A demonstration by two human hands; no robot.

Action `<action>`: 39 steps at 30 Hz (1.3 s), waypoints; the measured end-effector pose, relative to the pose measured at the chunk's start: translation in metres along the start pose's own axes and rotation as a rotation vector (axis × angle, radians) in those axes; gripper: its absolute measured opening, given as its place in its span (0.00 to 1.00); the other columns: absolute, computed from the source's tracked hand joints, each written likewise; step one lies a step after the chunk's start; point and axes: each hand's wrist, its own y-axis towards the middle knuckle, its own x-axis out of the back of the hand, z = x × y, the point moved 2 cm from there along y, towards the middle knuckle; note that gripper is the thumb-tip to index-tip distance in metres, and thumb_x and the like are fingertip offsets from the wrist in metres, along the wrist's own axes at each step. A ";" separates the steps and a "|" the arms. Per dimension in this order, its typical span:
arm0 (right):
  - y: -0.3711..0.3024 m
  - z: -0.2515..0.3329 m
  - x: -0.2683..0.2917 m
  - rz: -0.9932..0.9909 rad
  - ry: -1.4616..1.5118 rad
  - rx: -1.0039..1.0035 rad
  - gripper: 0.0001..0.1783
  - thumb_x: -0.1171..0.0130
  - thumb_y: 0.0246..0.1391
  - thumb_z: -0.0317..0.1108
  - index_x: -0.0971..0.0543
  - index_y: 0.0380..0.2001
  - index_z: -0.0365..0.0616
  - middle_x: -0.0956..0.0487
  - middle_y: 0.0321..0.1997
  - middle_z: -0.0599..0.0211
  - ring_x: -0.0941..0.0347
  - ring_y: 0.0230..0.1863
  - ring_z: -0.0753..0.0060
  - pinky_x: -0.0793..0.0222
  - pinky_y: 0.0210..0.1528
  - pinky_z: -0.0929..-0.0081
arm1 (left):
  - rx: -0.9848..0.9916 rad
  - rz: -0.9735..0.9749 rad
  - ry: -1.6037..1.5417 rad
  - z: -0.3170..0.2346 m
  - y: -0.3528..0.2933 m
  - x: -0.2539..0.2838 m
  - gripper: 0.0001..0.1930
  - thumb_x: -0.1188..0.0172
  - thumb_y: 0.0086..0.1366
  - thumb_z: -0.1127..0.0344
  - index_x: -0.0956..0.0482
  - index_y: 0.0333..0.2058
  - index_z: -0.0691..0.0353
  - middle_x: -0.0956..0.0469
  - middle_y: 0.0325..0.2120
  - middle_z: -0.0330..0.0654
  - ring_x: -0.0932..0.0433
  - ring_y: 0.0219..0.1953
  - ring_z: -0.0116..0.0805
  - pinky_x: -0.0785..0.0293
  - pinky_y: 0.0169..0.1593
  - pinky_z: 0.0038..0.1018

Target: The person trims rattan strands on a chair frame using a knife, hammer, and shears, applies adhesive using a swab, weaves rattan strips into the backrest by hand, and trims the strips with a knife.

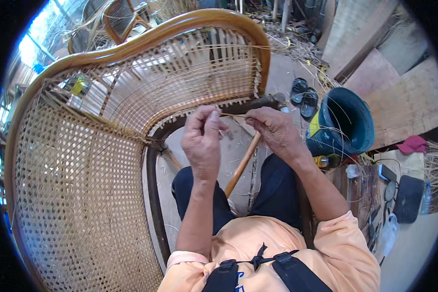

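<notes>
Cane strand (pixel 234 115), between left fingers (pixel 212 119) and right fingers (pixel 259 117)

From my remote seat, I see the left hand (pixel 200 141) and right hand (pixel 277 127) raised above the person's lap, a thin strand (pixel 234 115) running between their pinched fingers. A woven cane panel (pixel 85 180) spreads at left within a brown frame (pixel 219 16); rightward I spot dark sandals (pixel 308 103) beside a teal bucket (pixel 316 144).
</notes>
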 end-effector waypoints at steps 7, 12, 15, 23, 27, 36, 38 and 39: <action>-0.004 -0.012 0.015 -0.177 0.143 -0.200 0.07 0.44 0.55 0.29 0.23 0.35 0.38 0.23 0.30 0.57 0.25 0.30 0.64 0.31 0.32 0.73 | -0.240 0.123 0.254 0.015 0.011 -0.044 0.05 0.42 0.61 0.73 0.22 0.36 0.67 0.23 0.26 0.41 0.25 0.26 0.25 0.29 0.31 0.20; 0.021 -0.022 0.045 -0.481 -0.141 -0.103 0.07 0.44 0.56 0.33 0.23 0.33 0.40 0.24 0.25 0.54 0.26 0.24 0.57 0.32 0.27 0.70 | -0.224 0.115 0.329 0.015 0.050 -0.069 0.11 0.44 0.64 0.68 0.22 0.41 0.68 0.23 0.32 0.41 0.24 0.32 0.26 0.28 0.38 0.21; 0.043 -0.030 0.056 -0.527 -0.173 -0.010 0.08 0.43 0.55 0.35 0.23 0.30 0.42 0.23 0.23 0.54 0.24 0.23 0.55 0.31 0.24 0.68 | -0.492 0.110 0.524 0.012 0.066 -0.085 0.11 0.45 0.63 0.71 0.23 0.43 0.66 0.23 0.35 0.46 0.24 0.39 0.35 0.29 0.46 0.28; 0.071 -0.043 0.047 -0.532 -0.259 0.115 0.08 0.42 0.52 0.37 0.23 0.28 0.44 0.23 0.23 0.56 0.24 0.25 0.53 0.28 0.27 0.64 | -0.654 0.045 0.701 0.033 0.058 -0.102 0.19 0.48 0.59 0.76 0.30 0.51 0.67 0.30 0.46 0.55 0.30 0.48 0.52 0.32 0.51 0.38; 0.077 -0.044 0.045 -0.534 -0.375 0.089 0.08 0.44 0.52 0.38 0.23 0.27 0.45 0.23 0.22 0.55 0.24 0.25 0.51 0.27 0.27 0.61 | -0.699 0.039 0.700 0.036 0.059 -0.104 0.21 0.47 0.58 0.76 0.31 0.52 0.68 0.31 0.47 0.56 0.31 0.49 0.55 0.33 0.52 0.40; 0.081 -0.047 0.045 -0.505 -0.341 0.122 0.09 0.44 0.52 0.38 0.23 0.27 0.44 0.23 0.21 0.54 0.24 0.25 0.51 0.27 0.27 0.59 | -0.765 0.041 0.858 0.036 0.061 -0.108 0.26 0.43 0.53 0.74 0.34 0.54 0.65 0.32 0.45 0.52 0.30 0.46 0.52 0.32 0.47 0.41; 0.083 -0.047 0.045 -0.509 -0.357 0.129 0.09 0.44 0.52 0.38 0.23 0.27 0.44 0.23 0.21 0.54 0.24 0.24 0.51 0.28 0.27 0.60 | -0.778 0.044 0.852 0.036 0.062 -0.107 0.26 0.43 0.52 0.74 0.33 0.52 0.64 0.32 0.45 0.52 0.30 0.46 0.53 0.31 0.47 0.41; 0.083 -0.047 0.046 -0.515 -0.378 0.134 0.09 0.44 0.52 0.37 0.23 0.27 0.44 0.24 0.21 0.54 0.24 0.24 0.51 0.28 0.27 0.60 | -0.804 0.026 0.858 0.036 0.062 -0.106 0.26 0.43 0.52 0.74 0.33 0.52 0.64 0.32 0.45 0.52 0.30 0.46 0.53 0.31 0.47 0.41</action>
